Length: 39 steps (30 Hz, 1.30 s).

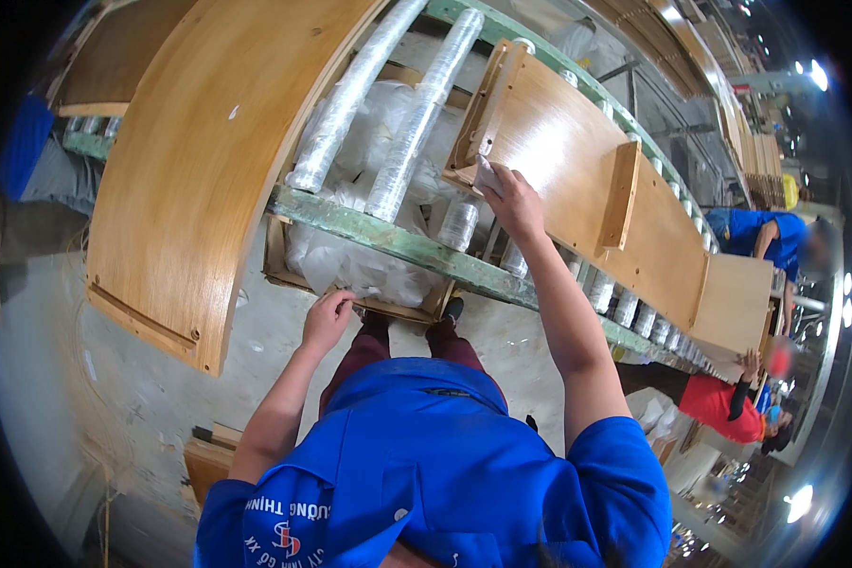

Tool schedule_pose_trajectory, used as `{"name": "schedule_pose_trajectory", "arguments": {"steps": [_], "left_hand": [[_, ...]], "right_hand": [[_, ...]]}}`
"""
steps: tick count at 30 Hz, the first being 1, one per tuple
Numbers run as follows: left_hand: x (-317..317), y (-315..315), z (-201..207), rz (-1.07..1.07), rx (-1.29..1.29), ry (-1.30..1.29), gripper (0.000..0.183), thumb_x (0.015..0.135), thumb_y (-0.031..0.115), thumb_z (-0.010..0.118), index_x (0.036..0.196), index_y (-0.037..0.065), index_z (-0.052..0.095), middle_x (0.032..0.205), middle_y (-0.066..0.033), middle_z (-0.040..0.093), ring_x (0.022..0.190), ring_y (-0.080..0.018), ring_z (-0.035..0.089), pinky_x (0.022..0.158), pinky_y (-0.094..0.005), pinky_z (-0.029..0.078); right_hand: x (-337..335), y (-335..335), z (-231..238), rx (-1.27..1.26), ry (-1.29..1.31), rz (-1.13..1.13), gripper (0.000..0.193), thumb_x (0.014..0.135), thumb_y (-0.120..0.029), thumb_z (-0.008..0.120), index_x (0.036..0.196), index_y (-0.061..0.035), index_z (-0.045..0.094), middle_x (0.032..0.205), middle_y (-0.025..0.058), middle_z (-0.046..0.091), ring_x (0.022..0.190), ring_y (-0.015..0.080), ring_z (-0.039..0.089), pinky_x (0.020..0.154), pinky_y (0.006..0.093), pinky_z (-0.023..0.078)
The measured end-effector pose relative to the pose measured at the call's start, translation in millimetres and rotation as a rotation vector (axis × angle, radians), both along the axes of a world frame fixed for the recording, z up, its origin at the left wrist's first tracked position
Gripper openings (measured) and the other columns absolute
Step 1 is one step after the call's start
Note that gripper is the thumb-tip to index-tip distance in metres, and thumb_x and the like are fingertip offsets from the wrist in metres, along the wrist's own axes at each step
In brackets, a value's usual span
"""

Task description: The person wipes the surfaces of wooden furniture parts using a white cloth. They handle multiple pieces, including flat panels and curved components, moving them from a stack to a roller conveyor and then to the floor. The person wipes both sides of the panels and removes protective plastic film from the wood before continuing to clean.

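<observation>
My right hand is closed on a small white piece of cloth or paper, touching the near corner of a varnished wooden panel. That panel has raised end strips and a crosspiece, and it lies on the roller conveyor. Lower down, my left hand has its fingers pinched together at the edge of a box full of white plastic bags. Whether it grips a bit of the plastic cannot be made out.
A large wooden panel rests across the conveyor at the left. Plastic-wrapped rollers show between the panels. Beyond the right end are a person in red and another in blue. Wooden pieces lie on the floor at lower left.
</observation>
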<state>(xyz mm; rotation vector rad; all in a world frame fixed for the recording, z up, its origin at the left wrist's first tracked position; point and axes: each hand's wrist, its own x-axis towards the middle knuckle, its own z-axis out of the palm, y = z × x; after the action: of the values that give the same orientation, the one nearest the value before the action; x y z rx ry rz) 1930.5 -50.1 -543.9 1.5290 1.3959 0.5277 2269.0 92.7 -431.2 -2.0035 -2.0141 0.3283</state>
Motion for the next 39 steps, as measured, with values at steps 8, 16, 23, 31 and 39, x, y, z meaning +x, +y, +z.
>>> {"name": "schedule_pose_trajectory", "arguments": {"steps": [8,16,23,31,39], "left_hand": [[8,9,12,-0.074,0.021,0.019,0.015,0.086,0.013,0.056,0.095,0.004,0.063,0.089,-0.0121,0.065,0.074,-0.025,0.063,0.066,-0.0336,0.049],[22,12,14,-0.168,0.005,0.057,0.019,0.088,0.015,0.057,0.099,0.002,0.064,0.091,-0.0137,0.065,0.076,-0.0223,0.064,0.067,-0.031,0.05],[47,16,21,-0.247,-0.016,0.082,0.018,0.087,0.014,0.057,0.098,0.003,0.064,0.089,-0.0131,0.065,0.074,-0.0218,0.063,0.067,-0.0314,0.049],[76,24,24,-0.339,-0.01,0.086,0.017,0.086,0.014,0.056,0.096,0.002,0.064,0.09,-0.0152,0.065,0.076,-0.0269,0.064,0.069,-0.0338,0.05],[96,25,37,-0.38,0.028,0.137,0.017,0.086,0.013,0.056,0.096,0.003,0.064,0.088,-0.0149,0.065,0.075,-0.0266,0.064,0.069,-0.0336,0.049]], "right_hand": [[12,-13,-10,0.02,0.07,-0.087,0.038,0.08,-0.022,0.064,0.116,-0.0118,0.057,0.099,0.0152,0.061,0.089,0.0349,0.06,0.075,0.0436,0.049],[53,-48,-5,0.024,0.168,-0.271,0.038,0.081,-0.023,0.064,0.117,-0.0126,0.056,0.1,0.0141,0.06,0.093,0.0344,0.059,0.078,0.0428,0.048],[113,-99,-14,0.125,0.152,-0.462,0.04,0.08,-0.024,0.065,0.118,-0.0144,0.056,0.102,0.0135,0.06,0.092,0.034,0.059,0.078,0.0419,0.048],[172,-143,-23,0.248,0.125,-0.654,0.042,0.08,-0.023,0.066,0.119,-0.0143,0.054,0.1,0.0136,0.06,0.091,0.0339,0.06,0.077,0.0424,0.049],[181,-147,-30,0.218,0.165,-0.691,0.042,0.08,-0.025,0.066,0.118,-0.0139,0.055,0.101,0.0134,0.06,0.091,0.0343,0.06,0.077,0.0421,0.049]]}}
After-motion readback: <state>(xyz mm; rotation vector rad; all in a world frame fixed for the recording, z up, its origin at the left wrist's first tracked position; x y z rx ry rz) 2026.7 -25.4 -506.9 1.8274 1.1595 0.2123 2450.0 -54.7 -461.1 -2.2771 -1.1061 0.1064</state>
